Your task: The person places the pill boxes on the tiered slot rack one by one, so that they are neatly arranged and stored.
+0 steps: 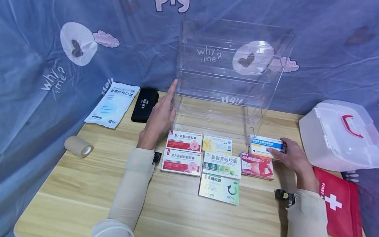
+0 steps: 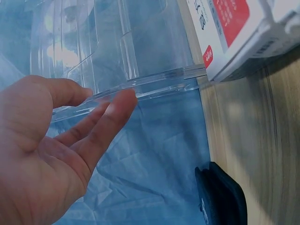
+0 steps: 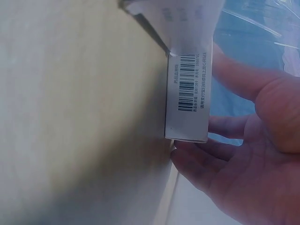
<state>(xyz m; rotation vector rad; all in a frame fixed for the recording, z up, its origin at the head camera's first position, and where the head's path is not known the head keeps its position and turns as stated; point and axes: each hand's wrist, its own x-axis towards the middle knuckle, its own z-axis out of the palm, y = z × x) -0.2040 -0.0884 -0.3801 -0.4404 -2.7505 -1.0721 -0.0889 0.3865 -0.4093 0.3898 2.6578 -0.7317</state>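
Note:
A clear plastic tiered rack [image 1: 213, 70] stands at the back of the table. My left hand [image 1: 160, 115] is at its left side panel; in the left wrist view the thumb and fairly straight fingers of that hand [image 2: 56, 140] touch the panel's edge. My right hand [image 1: 293, 156] grips the right end of a blue-and-white medicine box [image 1: 262, 144], beside the rack's front right corner. The right wrist view shows the box's barcoded end [image 3: 187, 103] between thumb and fingers. A red medicine box [image 1: 257, 166] lies just in front of it.
Several medicine boxes [image 1: 222, 164] lie before the rack. On the left are a mask packet [image 1: 112, 103], a black pouch [image 1: 145, 105] and a bandage roll [image 1: 77, 146]. A white lidded box [image 1: 334, 131] and red first aid bag [image 1: 340, 200] sit at the right.

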